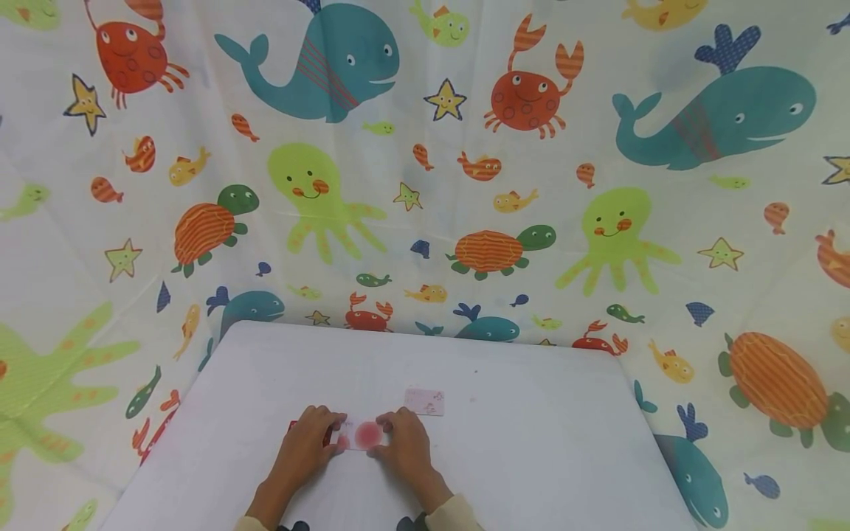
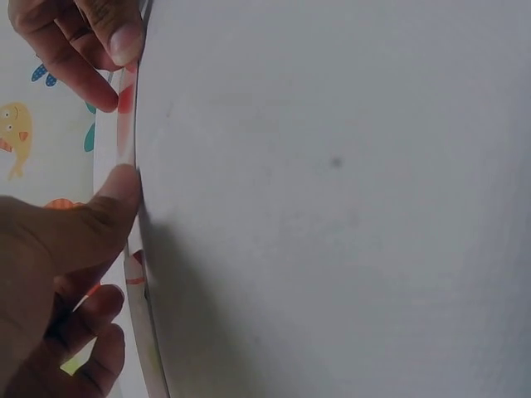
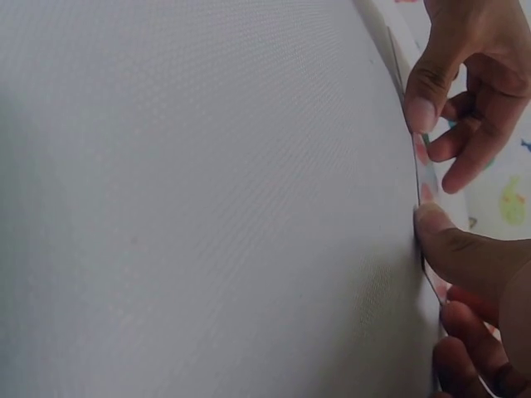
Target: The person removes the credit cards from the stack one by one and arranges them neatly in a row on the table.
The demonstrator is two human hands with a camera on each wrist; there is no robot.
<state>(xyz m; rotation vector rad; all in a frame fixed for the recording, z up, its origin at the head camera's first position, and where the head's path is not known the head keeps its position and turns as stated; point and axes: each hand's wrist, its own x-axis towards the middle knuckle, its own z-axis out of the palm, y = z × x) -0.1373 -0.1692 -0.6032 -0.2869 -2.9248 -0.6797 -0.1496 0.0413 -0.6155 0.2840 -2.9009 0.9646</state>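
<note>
Fabric backdrop in white, printed with colourful sea animals [image 1: 412, 228], hangs behind a smooth white rectangular table [image 1: 544, 435]. Over the table's near part, the bare left hand [image 1: 307, 441] and bare right hand [image 1: 407, 448] face each other with a narrow grip, thumbs on the near edge and fingers opposite. Between them they pinch a thin rectangular white-and-pink card with a round red patch [image 1: 367, 435], one hand at each end; whether it lies flat on the table or is slightly raised, I cannot tell. A squeeze from both ends could bow or crease it, and uneven thumb pressure could twist it or let one end slip. Just beyond the right hand lies a flat pale-pink card with a small floral print [image 1: 425, 402]; if that hand slides forward, its knuckles could nudge this card askew. Smallest in view is the red edge of a mostly hidden flat item [image 1: 291, 425], by the left hand; a careless sweep of the palm could drag it along, since the hand covers most of it.
</note>
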